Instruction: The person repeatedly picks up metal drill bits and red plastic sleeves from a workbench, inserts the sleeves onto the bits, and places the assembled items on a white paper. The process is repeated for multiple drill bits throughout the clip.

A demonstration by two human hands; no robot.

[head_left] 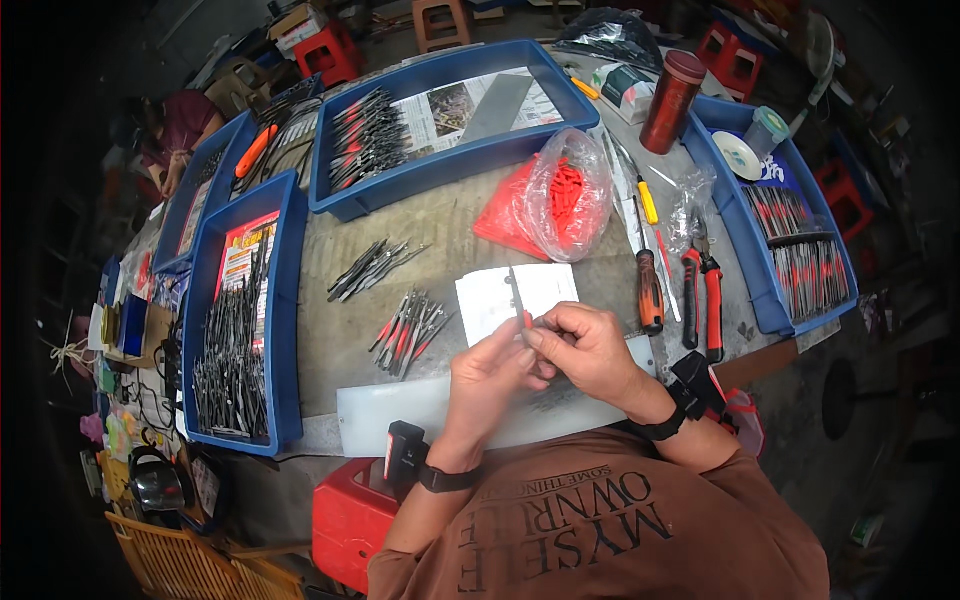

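The right hand [580,350] pinched a thin black stick [516,290] with a red end between its thumb and fingers. The left hand [492,368] was close under the red end, a bit blurry, so I can't tell if it gripped the stick or only touched it. The stick was in front of the person, and its dark tip showed against some white paper [551,288].

A long pale board [390,415] lay at the near edge of the table [450,228]. Left of the paper was a small pile of red and black sticks [408,332], and past it a pile of dark sticks [368,270]. Behind the paper sat a clear bag [568,195] with little red bits inside. To the right were a screwdriver [650,292] and red and black pliers [714,312]. Farther out, blue bins [290,310] held lots more thin sticks, and a tall red bottle [670,108] stood at the back.
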